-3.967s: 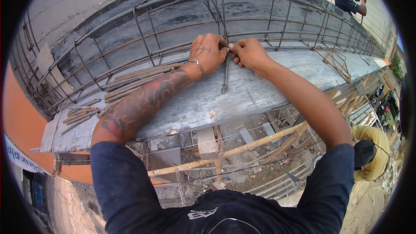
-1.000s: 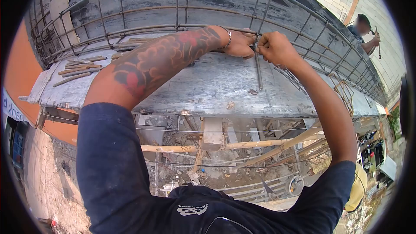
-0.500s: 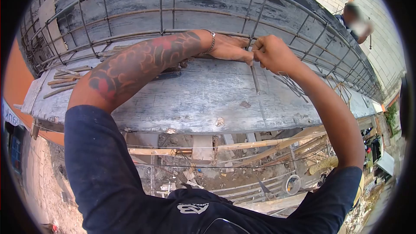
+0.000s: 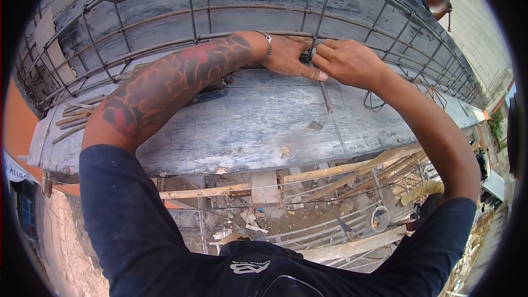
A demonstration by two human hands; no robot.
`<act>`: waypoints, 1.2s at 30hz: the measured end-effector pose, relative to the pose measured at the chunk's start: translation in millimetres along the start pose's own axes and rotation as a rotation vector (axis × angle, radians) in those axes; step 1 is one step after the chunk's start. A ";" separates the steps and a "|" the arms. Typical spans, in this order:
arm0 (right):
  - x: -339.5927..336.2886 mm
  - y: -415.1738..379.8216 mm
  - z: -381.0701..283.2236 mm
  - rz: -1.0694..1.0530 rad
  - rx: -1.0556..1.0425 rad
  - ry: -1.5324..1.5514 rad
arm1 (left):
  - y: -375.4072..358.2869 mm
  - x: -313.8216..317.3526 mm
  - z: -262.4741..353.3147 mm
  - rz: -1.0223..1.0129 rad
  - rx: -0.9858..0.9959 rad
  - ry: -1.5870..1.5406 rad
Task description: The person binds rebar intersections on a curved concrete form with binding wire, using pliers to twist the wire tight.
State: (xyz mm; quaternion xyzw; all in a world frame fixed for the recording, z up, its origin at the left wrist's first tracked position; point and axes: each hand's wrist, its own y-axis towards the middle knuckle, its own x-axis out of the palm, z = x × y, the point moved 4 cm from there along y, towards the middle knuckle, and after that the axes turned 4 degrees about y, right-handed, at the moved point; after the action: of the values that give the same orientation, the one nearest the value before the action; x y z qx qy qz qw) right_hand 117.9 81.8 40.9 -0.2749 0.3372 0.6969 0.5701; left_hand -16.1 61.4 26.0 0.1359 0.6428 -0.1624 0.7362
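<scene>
My left hand [image 4: 289, 56] wraps round a crossing of the rebar cage [image 4: 258, 32], its thumb lying over a short steel bar [image 4: 326, 99]. That bar's lower end sticks out below my hands onto the grey board [image 4: 258, 121]. Close against the left thumb, my right hand [image 4: 349, 63] is closed in a pinch at the same crossing. Whatever its fingertips hold is hidden. Just below my right wrist lies a loop of thin tie wire [image 4: 374, 102] on the board.
Cut steel bars [image 4: 74, 118] lie at the board's left end. Beyond the board's near edge [image 4: 220, 171] is a drop to bamboo poles [image 4: 220, 192], rubble and a bucket [image 4: 379, 218]. Another person [image 4: 432, 0] is at the far right, by a block wall [image 4: 467, 38].
The view has shifted slightly. My right hand has turned so its back shows more, staying against the left at the crossing. The person at the back has shifted in view.
</scene>
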 end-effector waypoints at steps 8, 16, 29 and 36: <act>-14.6 4.1 -5.8 0.013 0.199 0.026 | 11.4 7.3 -7.8 -0.014 -0.005 0.070; -108.1 62.6 -138.4 0.311 0.170 0.399 | 22.5 8.8 -11.9 -0.066 0.076 0.127; -87.3 136.0 -165.1 0.285 0.306 0.519 | 25.0 8.4 -12.9 -0.149 -0.108 -0.026; -96.5 120.0 -169.9 0.359 0.368 0.493 | 20.3 5.4 -13.6 -0.196 -0.087 -0.025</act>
State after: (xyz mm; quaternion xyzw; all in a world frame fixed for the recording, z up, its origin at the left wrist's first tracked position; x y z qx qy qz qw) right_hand 19.2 -124.8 28.2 -0.2639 0.6276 0.6263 0.3798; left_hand -19.4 85.2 18.6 0.0382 0.6502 -0.2071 0.7300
